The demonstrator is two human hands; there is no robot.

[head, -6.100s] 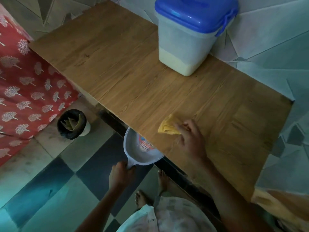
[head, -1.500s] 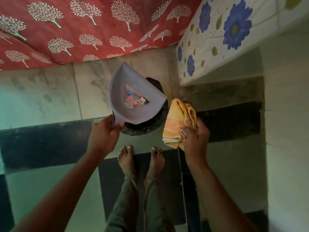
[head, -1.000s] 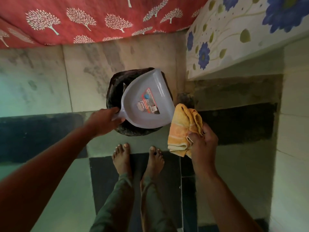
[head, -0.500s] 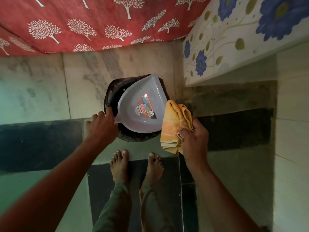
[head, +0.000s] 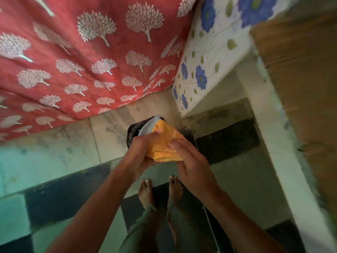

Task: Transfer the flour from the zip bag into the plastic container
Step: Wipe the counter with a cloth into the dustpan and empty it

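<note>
The zip bag and the plastic container are out of view. My left hand (head: 140, 152) grips the handle end of a grey dustpan (head: 148, 126), which is mostly hidden and held over a black bin (head: 131, 133) on the floor. An orange cloth (head: 164, 141) lies folded across the dustpan. My right hand (head: 191, 161) presses on the cloth with its fingers stretched out and the thumb under the cloth's near edge. The picture is blurred by motion.
A red cloth with white trees (head: 87, 57) hangs at the left and back. A white flowered cover (head: 209, 57) hangs to the right of the bin, and a wooden tabletop (head: 300, 79) shows at the far right. My bare feet (head: 160, 190) stand on the checkered floor just short of the bin.
My right hand has brought the orange cloth from beside the dustpan onto it, over the bin. The left hand still holds the dustpan. The view has tilted upward.
</note>
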